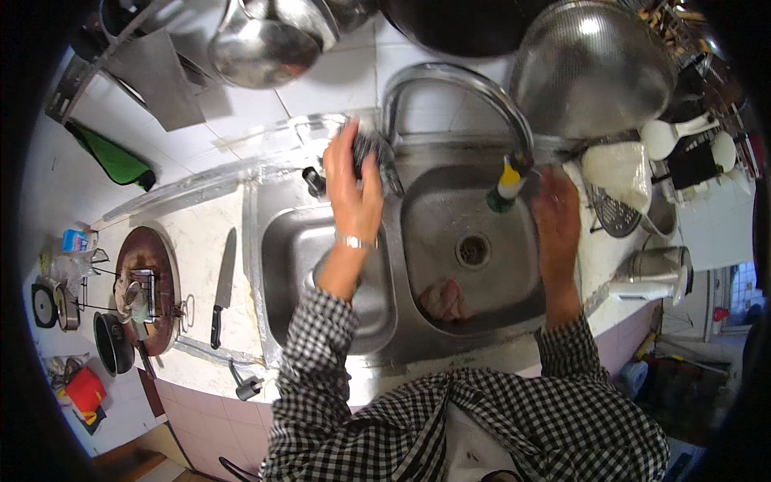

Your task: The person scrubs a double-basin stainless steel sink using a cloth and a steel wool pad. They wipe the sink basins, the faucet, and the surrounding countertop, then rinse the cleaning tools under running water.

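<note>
My left hand (355,196) reaches over the back rim of the double sink. Its fingers are at a dark striped cloth (382,159) beside the tap's base; whether they grip it is unclear. A watch with a metal band (356,241) is on that wrist. My right hand (555,217), blurred, is over the right edge of the right basin (500,283), just right of the spout's yellow, white and green nozzle (506,187). Nothing shows in it. A piece of raw meat (444,300) lies in that basin, left of and nearer me than the drain (473,251).
The curved metal tap (458,72) arches over the basins. Left of the left basin (295,277), a kitchen knife (224,283) lies on the counter, with a round chopping board (162,259) beyond. A perforated metal strainer (593,72) hangs behind; a metal jug (656,265) stands right.
</note>
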The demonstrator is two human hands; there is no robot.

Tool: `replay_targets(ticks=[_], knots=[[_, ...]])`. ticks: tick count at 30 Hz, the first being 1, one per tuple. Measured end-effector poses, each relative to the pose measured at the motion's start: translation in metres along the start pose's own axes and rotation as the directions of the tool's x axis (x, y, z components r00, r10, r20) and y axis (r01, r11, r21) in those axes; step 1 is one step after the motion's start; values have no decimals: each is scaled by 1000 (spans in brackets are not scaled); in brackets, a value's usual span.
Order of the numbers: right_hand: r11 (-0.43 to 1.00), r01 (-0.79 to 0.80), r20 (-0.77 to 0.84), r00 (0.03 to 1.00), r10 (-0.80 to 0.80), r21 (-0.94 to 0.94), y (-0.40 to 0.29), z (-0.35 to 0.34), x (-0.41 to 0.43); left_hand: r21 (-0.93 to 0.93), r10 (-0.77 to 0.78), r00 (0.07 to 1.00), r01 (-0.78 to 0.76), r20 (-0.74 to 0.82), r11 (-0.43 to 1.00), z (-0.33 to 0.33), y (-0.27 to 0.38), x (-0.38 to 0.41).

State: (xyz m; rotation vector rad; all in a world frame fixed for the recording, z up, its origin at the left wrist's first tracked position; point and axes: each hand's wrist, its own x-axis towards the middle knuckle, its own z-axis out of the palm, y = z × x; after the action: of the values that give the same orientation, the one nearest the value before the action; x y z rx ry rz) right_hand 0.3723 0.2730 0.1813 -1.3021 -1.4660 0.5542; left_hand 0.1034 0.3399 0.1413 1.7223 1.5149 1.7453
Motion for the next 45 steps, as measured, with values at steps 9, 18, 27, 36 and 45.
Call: replay_targets(ticks=[9, 18, 27, 36, 45], knots=[[936, -338, 299, 907, 297, 96, 32, 21, 28, 221, 107, 978, -147, 181, 964, 39, 1, 82], [899, -419, 279, 885, 373, 126, 29, 34, 15, 177, 43, 984, -73, 172, 982, 53, -31, 62], [861, -497, 399, 814, 421, 105, 70, 42, -18, 245, 770, 518, -855, 373, 457, 40, 74, 119], [789, 154, 780, 348, 520, -595, 180, 92, -197, 165, 712, 652, -757, 262, 632, 50, 52, 119], [540, -740, 500, 671, 548, 400, 207, 9, -129, 186, 296, 952, -277, -79, 943, 31, 7, 25]])
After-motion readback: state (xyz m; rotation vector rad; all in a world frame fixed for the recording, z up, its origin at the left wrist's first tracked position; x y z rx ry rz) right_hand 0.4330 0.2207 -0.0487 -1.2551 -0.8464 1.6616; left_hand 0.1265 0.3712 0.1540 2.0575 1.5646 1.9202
